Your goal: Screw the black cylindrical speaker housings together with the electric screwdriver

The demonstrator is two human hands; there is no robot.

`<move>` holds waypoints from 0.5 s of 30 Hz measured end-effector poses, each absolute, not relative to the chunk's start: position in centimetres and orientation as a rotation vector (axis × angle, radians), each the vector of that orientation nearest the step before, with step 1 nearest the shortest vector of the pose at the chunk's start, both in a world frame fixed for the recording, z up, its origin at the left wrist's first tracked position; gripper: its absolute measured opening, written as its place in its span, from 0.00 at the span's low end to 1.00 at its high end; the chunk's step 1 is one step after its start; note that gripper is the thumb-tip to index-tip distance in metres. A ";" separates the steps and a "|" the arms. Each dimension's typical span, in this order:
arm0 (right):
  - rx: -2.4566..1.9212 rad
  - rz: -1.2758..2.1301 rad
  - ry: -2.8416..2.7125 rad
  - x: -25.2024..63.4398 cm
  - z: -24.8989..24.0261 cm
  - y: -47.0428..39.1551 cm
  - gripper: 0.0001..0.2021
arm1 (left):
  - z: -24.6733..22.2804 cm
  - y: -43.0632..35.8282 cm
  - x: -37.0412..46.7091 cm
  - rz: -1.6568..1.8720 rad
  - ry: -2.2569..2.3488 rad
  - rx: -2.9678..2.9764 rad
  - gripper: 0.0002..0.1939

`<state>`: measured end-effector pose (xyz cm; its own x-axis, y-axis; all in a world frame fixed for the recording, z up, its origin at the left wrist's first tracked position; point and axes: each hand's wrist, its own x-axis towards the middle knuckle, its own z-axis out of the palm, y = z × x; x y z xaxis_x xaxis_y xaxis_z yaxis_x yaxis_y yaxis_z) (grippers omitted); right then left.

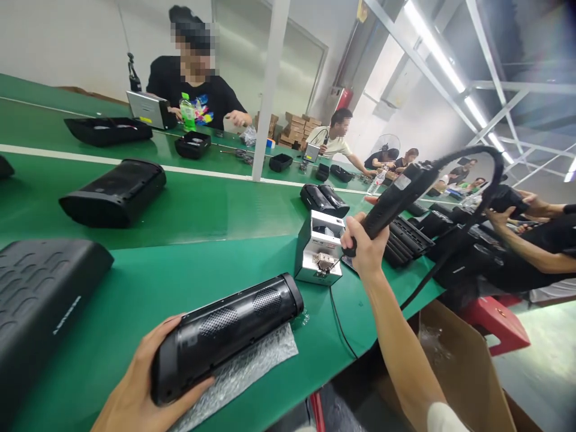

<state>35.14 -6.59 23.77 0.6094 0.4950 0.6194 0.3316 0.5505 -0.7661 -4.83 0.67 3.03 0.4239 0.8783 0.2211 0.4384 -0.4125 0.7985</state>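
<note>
My left hand (137, 375) is wrapped round the near end of a black speaker (225, 327) with perforated oval grilles. The speaker lies tilted over a sheet of bubble wrap (263, 354) on the green table. My right hand (366, 246) grips a black electric screwdriver (398, 192), its thick cable (488, 162) looping up and back down at the right. The screwdriver's bit points down at the front of a small silver screw feeder (310, 237). Whether a screw sits on the bit is too small to tell.
A large black speaker housing (54, 300) stands at the left edge, another (114, 192) behind it. Two black units (324, 199) lie behind the feeder, more parts (407, 240) to the right. An open cardboard box (463, 360) and red stool (495, 324) stand below. Co-workers sit around.
</note>
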 end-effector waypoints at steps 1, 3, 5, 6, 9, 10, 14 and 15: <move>-1.026 0.152 -0.954 34.4 24.1 -7.2 0.21 | 3.3 0.6 -4.7 0.853 1.103 2.015 0.46; -1.018 0.214 -0.951 32.5 25.0 -8.7 0.19 | 3.9 0.4 -4.6 0.850 1.083 2.013 0.47; -0.979 0.254 -0.951 29.8 26.1 -10.5 0.16 | 4.3 0.3 -4.6 0.842 1.059 2.018 0.46; -0.942 0.271 -0.954 28.2 26.7 -11.3 0.14 | 4.4 0.4 -4.5 0.840 1.041 2.021 0.46; -0.777 0.371 -0.974 23.0 28.6 -12.8 0.11 | 4.5 0.6 -4.4 0.867 0.940 2.031 0.47; -0.720 0.423 -0.993 21.2 29.1 -12.7 0.11 | 4.4 0.7 -4.3 0.881 0.907 2.036 0.47; -0.595 0.577 -1.114 15.4 29.0 -10.8 0.09 | 4.2 1.0 -4.1 0.906 0.842 2.057 0.50; -0.624 0.579 -1.150 14.4 28.5 -10.1 0.08 | 4.2 1.0 -4.0 0.907 0.831 2.061 0.51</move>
<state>14.43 -10.08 28.50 0.3033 0.7025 0.6438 -0.0992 0.6952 -0.7119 -3.98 0.99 4.22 0.5438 0.7716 0.3299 0.2614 -0.5293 0.8071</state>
